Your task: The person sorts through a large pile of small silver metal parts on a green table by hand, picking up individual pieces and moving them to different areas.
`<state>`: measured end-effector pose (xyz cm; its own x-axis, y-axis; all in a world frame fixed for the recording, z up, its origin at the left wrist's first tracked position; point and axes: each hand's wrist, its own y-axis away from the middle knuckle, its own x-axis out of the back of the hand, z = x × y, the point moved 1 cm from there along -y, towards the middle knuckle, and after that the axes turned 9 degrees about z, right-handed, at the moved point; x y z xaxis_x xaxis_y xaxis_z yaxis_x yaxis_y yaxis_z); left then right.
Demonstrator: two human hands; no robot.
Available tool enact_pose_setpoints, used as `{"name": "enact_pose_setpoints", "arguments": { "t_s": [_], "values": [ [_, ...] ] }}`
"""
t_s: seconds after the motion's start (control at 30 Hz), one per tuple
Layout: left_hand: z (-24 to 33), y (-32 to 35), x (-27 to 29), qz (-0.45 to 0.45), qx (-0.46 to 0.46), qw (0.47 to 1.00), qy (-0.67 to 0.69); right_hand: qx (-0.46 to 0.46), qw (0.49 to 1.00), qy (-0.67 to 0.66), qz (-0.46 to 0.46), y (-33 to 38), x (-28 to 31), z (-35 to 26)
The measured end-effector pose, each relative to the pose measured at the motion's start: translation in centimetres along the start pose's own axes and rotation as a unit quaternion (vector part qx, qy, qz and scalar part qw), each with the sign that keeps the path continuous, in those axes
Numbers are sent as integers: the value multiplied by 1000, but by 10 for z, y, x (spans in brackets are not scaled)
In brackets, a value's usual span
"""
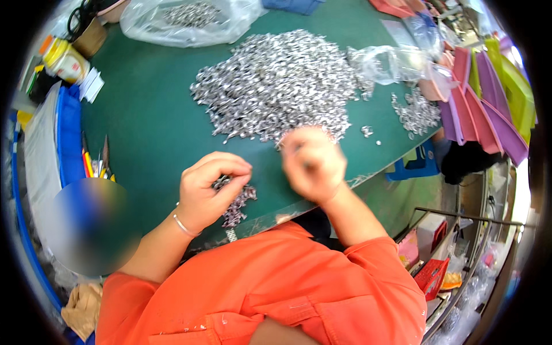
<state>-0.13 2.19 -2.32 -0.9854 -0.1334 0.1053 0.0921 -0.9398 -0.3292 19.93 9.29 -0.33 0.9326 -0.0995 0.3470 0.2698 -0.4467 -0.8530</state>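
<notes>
A large heap of small silvery metal parts (282, 80) spreads over the green table (144, 115) in front of me. My left hand (208, 185) is curled, thumb and fingertips drawn close together; whatever they pinch is too small to name. Under and beside its thumb lies a smaller cluster of darker, reddish-grey small metal parts (234, 213), partly hidden by the hand. At the heap's near edge, my right hand (315, 164) is smeared by motion. Its fingers bend toward the parts, and I cannot see whether they hold one.
Clear plastic bags (190, 23) with similar parts lie at the far left. A smaller scatter of parts (417, 112) is at the right edge, near pink, purple and green plastic bins (489, 98). A yellow-labelled jar (64, 60) and a blue tray (70, 132) stand left.
</notes>
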Motion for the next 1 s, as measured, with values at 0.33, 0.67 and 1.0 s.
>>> {"name": "enact_pose_setpoints", "arguments": {
  "t_s": [0.33, 0.67, 1.0],
  "values": [
    [-6, -1, -1, -7, 25, 1000, 3, -198, 924, 293, 144, -27, 110, 136],
    [-5, 0, 2, -6, 41, 999, 7, -107, 974, 40, -195, 26, 8, 2],
    [-4, -1, 0, -16, 56, 998, 10, -189, 968, 83, -141, 38, 11, 2]
  ]
}}
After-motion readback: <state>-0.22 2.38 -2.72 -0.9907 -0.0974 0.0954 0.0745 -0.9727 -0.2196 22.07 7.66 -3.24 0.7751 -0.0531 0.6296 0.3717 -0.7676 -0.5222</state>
